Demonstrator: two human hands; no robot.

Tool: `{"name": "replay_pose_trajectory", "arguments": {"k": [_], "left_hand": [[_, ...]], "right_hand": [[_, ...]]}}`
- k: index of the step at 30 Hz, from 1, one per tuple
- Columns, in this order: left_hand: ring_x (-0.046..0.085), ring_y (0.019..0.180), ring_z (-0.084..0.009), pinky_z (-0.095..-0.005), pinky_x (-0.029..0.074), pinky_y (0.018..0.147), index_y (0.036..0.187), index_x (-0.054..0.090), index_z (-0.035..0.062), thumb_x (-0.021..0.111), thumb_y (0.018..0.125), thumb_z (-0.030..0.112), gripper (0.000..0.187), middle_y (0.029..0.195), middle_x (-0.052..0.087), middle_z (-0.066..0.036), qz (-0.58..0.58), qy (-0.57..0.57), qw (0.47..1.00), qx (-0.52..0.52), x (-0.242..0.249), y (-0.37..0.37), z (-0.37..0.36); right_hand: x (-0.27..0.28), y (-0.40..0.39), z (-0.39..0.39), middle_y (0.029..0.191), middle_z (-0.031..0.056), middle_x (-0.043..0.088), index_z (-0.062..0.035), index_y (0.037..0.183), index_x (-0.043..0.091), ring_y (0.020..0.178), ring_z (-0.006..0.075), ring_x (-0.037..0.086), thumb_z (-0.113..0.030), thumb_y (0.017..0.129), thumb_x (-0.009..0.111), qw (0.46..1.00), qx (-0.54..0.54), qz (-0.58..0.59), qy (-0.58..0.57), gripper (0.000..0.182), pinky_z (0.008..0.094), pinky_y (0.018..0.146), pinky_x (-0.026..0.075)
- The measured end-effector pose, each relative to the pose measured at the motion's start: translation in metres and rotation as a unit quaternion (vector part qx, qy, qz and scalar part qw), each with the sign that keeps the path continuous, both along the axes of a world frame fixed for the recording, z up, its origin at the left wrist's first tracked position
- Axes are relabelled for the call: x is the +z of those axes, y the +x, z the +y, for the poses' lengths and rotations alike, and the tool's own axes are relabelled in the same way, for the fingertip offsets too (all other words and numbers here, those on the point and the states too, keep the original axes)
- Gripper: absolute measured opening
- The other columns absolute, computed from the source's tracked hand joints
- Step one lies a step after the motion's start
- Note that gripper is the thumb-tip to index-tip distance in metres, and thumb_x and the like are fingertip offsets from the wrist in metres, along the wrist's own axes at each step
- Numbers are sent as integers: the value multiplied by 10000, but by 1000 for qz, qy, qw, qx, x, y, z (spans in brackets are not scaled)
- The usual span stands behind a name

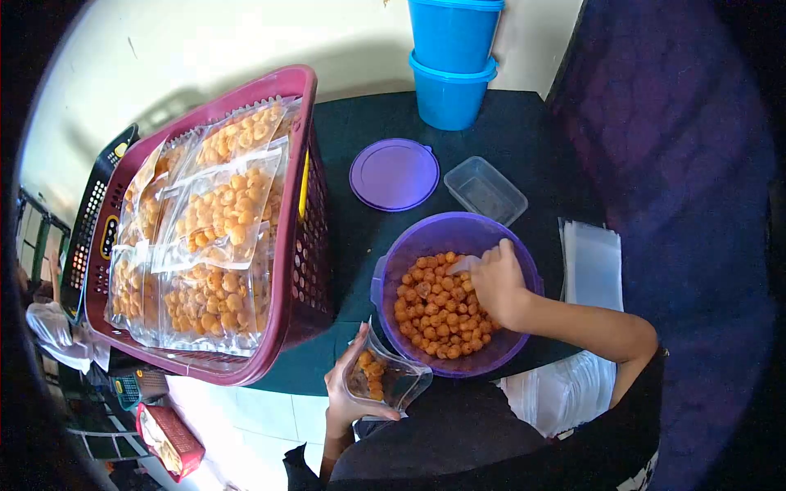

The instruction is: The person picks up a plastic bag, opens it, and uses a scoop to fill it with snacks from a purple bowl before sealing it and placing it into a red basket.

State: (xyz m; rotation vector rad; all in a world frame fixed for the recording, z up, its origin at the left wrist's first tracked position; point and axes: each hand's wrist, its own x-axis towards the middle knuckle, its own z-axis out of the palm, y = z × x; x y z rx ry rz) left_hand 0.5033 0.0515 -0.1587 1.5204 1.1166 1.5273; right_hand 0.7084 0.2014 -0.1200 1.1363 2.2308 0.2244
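In the head view, a purple tub [517,348] holds a heap of round orange snack balls [442,311]. My right hand [499,282] reaches into the tub, closed around a pale plastic scoop [464,264] that is partly hidden by my fingers. Left of the tub's near side, my left hand [337,391] grips a clear plastic bag [407,383], its mouth held open. Some of the orange balls lie inside this bag.
A maroon basket [304,155] full of sealed snack bags [217,213] stands at left. Behind the tub lie a purple lid [395,174] and a clear container [485,190], with blue buckets [453,90] beyond. Flat plastic bags [594,266] lie at right. Another person [53,327] is far left.
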Motion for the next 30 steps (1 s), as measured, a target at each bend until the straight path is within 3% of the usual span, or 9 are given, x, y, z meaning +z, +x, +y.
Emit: {"name": "replay_pose_trajectory", "arguments": {"k": [2,4,6,12,19,22,24,27,30], "left_hand": [[333,1163,-330,-405,262,971,1160,370,-62,833,306,356,1057,1215,361,-262,0,4,1000,6,0,-1,-1],[350,1152,-330,-406,277,964,1157,373,-60,830,309,360,1051,1205,375,-259,12,4,1000,5,-1,-1,-3],[357,1147,-330,-405,283,961,1156,374,-60,828,311,358,1047,1201,382,-257,12,-5,1000,2,-1,-1,-4],[384,1129,-329,-404,296,953,1155,380,-56,827,313,339,1032,1188,405,-246,19,-15,999,-24,-3,5,-3],[380,1131,-336,-418,294,949,1139,405,-52,836,312,309,1000,1188,407,-244,18,-1,999,-29,1,5,4],[370,1139,-335,-419,295,950,1144,406,-34,838,308,310,1002,1186,407,-246,12,-20,999,-35,3,6,3],[372,1138,-332,-417,292,953,1144,409,-19,841,309,305,995,1185,406,-249,-2,-16,999,-30,2,7,3],[375,1136,-332,-419,294,951,1142,410,-13,841,311,308,989,1184,408,-247,0,-26,999,-35,-1,5,3],[376,1135,-335,-420,295,950,1143,409,-12,839,318,315,986,1184,408,-247,-2,-33,999,-38,2,5,4]], "right_hand": [[-7,2,-5,741,49,565,-81,971,543,730,209,537,-204,791,410,967,164,-49,190,255,382,868,259],[-4,3,-4,734,60,566,-74,866,594,746,221,535,-175,798,397,967,175,-7,184,231,377,864,255],[4,3,6,679,68,582,-68,697,625,690,218,543,-207,794,393,986,160,41,37,288,376,841,260],[24,3,11,623,90,602,-85,618,640,601,221,568,-289,771,386,984,24,178,-6,360,364,872,241],[-3,11,24,497,121,545,-55,485,570,511,233,530,-346,738,398,960,138,243,-11,423,369,777,268],[3,14,27,494,123,540,-58,491,570,487,238,522,-348,743,392,955,124,269,-29,424,366,769,263],[11,15,25,534,138,555,-43,543,595,532,258,548,-340,742,396,954,94,281,-53,410,380,860,235],[13,14,25,533,136,554,-51,542,596,517,259,541,-337,739,404,966,87,231,-75,397,372,848,239],[11,13,22,490,110,535,-76,498,574,499,231,526,-338,740,407,948,102,292,-81,394,370,761,266]]}}
